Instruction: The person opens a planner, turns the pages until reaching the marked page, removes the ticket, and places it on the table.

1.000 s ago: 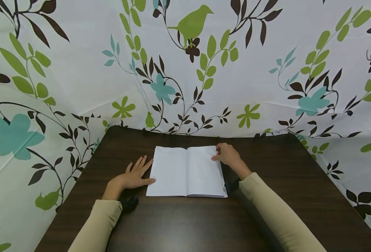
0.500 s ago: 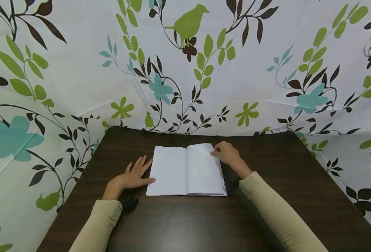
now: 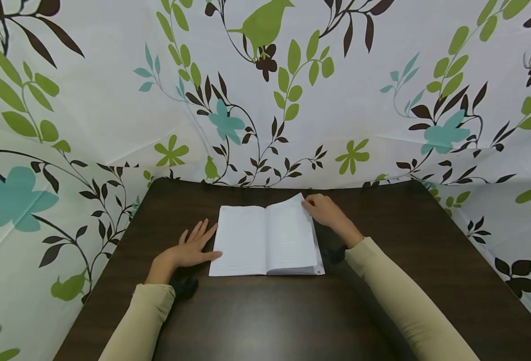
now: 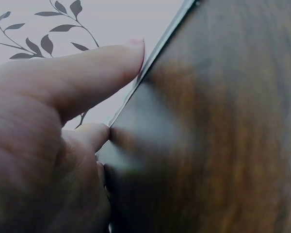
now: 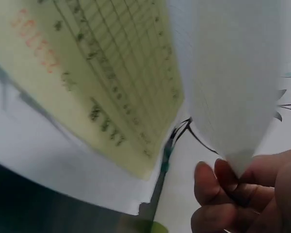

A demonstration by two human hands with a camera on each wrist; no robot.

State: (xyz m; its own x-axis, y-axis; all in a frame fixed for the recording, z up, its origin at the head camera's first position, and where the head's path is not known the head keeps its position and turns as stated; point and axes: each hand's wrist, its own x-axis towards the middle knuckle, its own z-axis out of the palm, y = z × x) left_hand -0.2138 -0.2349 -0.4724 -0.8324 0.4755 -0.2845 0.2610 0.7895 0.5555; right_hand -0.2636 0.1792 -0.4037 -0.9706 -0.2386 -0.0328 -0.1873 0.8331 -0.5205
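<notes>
An open notebook [image 3: 241, 240] with ruled white pages lies on the dark table. My left hand [image 3: 188, 252] rests at its left edge with fingers spread, the thumb reaching onto the margin. In the left wrist view, the thumb [image 4: 102, 68] lies along the thin page edge. My right hand [image 3: 330, 213] pinches the top right corner of the right-hand page [image 3: 291, 233], which is lifted and curved. The right wrist view shows that corner between thumb and fingers [image 5: 208, 177]. Beneath the raised page is a yellow printed slip [image 5: 121, 87] with a grid and red digits.
The dark wood table [image 3: 265, 321] extends around the notebook on all sides. Behind it hangs a white cloth [image 3: 364, 105] patterned with leaves, flowers and birds. A black device [image 3: 186, 288] sits under the left wrist, and another black one [image 3: 336, 254] under the right.
The right-hand page's top corner has risen in my right hand's pinch, and its lower edge has parted from the pages below. My left hand stays in place.
</notes>
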